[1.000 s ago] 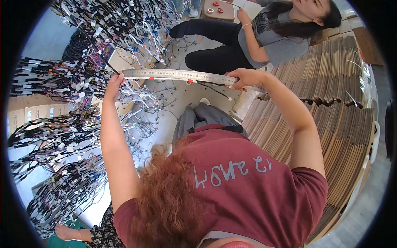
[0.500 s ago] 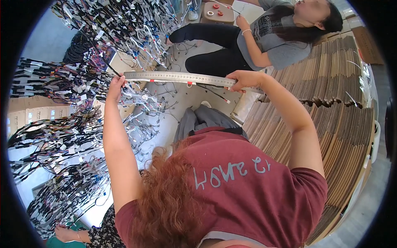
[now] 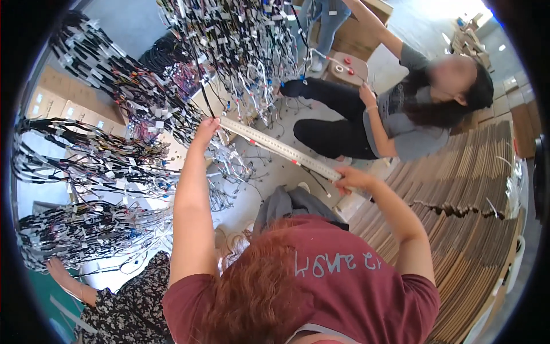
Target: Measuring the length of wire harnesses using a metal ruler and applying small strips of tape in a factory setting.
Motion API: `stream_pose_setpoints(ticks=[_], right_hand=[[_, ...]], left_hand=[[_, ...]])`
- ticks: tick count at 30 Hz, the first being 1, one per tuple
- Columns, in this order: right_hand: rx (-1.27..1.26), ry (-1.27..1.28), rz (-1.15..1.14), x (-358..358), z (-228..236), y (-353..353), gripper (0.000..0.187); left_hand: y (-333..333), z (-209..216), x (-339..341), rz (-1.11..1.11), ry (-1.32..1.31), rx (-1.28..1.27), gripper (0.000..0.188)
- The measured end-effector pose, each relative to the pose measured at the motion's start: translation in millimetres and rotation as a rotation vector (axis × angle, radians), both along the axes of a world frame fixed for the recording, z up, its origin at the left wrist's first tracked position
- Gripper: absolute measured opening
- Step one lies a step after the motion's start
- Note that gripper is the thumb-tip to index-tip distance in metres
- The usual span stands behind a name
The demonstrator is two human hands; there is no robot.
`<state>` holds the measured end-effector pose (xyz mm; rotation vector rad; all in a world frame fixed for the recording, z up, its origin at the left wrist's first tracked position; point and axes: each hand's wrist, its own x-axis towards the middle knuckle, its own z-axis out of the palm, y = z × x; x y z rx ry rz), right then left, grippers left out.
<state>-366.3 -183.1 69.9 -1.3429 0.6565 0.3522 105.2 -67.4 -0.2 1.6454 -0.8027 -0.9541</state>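
A long steel ruler [image 3: 286, 152] is stretched slantwise between my hands, its right end lower than its left. My left hand [image 3: 207, 131] pinches the ruler's left end together with a cable. My right hand [image 3: 352, 179] is closed round the other end. Along the ruler's lower edge runs the cable, with red tape bands [image 3: 252, 141] on it; a thin dark branch with a small white connector [image 3: 329, 195] hangs near my right hand. From my left hand a black cable [image 3: 204, 86] leads up toward the hanging wire harnesses [image 3: 240, 46].
Several bunches of wire harnesses [image 3: 86, 157] fill the left side. Flattened cardboard [image 3: 458, 241] is stacked at right. A seated co-worker [image 3: 395, 123] is ahead, beside a stool [image 3: 356, 78] with tape rolls. Another person's hand [image 3: 64, 276] shows at lower left.
The ruler has gone from nearly level to slanting down toward the right, with both hands still on it. The view has shifted. The seated co-worker's far arm is now raised.
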Motion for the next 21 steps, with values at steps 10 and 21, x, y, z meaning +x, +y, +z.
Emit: stream_pose_setpoints(ticks=[10, 21], right_hand=[[-0.292, 0.149, -0.179, -44.2, -79.1, 32.9, 0.029], [-0.242, 0.397, -0.151, -69.3, -147.3, 62.9, 0.027]], left_hand=[[-6.3, -4.6, -0.9, 0.11, -0.392, 0.125, 0.033], [-23.4, 10.6, -40.7, 0.263, -0.878, 0.366, 0.037]])
